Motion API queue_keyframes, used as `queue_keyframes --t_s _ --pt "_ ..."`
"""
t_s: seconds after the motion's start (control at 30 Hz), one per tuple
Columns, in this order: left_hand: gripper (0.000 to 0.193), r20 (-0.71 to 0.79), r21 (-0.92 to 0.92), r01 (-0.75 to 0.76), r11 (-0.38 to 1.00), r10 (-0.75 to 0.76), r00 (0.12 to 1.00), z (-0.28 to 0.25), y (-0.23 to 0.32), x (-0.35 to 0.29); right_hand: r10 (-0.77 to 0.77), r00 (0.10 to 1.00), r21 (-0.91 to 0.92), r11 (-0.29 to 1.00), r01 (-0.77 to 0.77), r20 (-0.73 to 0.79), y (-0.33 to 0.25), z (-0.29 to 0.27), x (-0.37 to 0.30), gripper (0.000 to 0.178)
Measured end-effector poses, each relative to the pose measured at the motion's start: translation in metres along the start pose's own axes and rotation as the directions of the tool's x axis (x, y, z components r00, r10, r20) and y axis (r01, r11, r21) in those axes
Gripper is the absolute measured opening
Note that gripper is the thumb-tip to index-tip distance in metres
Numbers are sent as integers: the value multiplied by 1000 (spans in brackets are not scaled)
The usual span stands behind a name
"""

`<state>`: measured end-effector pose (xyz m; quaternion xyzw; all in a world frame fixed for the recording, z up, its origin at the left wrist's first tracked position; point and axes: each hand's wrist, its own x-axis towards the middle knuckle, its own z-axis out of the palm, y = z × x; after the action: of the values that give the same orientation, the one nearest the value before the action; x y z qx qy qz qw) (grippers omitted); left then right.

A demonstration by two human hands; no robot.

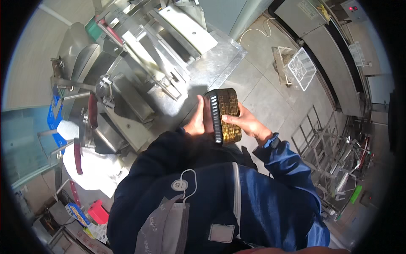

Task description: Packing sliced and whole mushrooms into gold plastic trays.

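Observation:
A stack of gold plastic trays (231,101) with a black ribbed one at its left end is held up in front of my body, tipped on its side. My right hand (248,123) grips the gold side, its thumb laid across the stack and its fingers out of sight behind. On the other side, my left hand (196,120) is against the black end with the thumb pointing up. Part of that hand is hidden by the stack and shadow. Both forearms are in dark blue sleeves.
Metal machines with white plates (188,27) stand on a steel table (226,53) at my left. A white wire basket (301,69) is on the tiled floor at the far right, and a metal frame cart (317,137) stands nearer. White sheeting (91,167) lies at lower left.

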<state>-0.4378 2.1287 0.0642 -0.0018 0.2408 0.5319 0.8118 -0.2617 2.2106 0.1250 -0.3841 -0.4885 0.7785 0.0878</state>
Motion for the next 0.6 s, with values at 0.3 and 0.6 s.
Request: queue_keyframes --t_s 0.3,0.6 --pt "91 -382 307 -282 909 389 839 -28 10 103 78 996 -9 997 -78 39 -26 -65 87 67" --pt "78 -468 219 -478 851 521 714 -19 20 170 109 978 -172 982 -78 180 -61 -122 144 59"
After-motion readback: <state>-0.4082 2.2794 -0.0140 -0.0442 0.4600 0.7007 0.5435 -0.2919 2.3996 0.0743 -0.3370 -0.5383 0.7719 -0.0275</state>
